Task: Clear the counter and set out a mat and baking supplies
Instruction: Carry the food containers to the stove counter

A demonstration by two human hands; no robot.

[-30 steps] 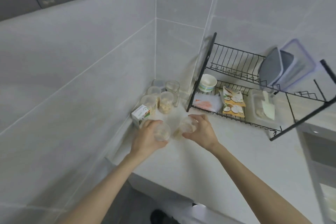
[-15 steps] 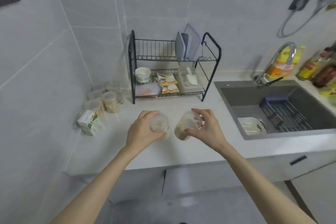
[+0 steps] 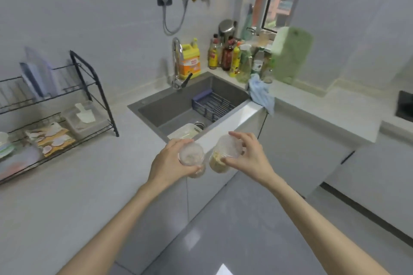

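My left hand (image 3: 170,163) grips a clear plastic jar (image 3: 192,156) with a pale lid, held upright in the air in front of the counter edge. My right hand (image 3: 248,156) grips a second clear jar (image 3: 223,156), tilted and partly filled with beige grains or nuts. Both jars hang side by side, almost touching, just in front of the grey sink (image 3: 176,109). The white counter (image 3: 73,176) lies to the left below my left arm.
A black two-tier dish rack (image 3: 89,87) with lids, packets and a container stands at the left. The sink holds a blue drainer (image 3: 212,105) and a white tub (image 3: 185,131). Bottles (image 3: 228,56), a blue cloth (image 3: 261,94) and a green board (image 3: 290,53) crowd the far corner.
My view has swung right from the corner with the jars to the sink. Both hands carried their jars off the counter and rightward with me.
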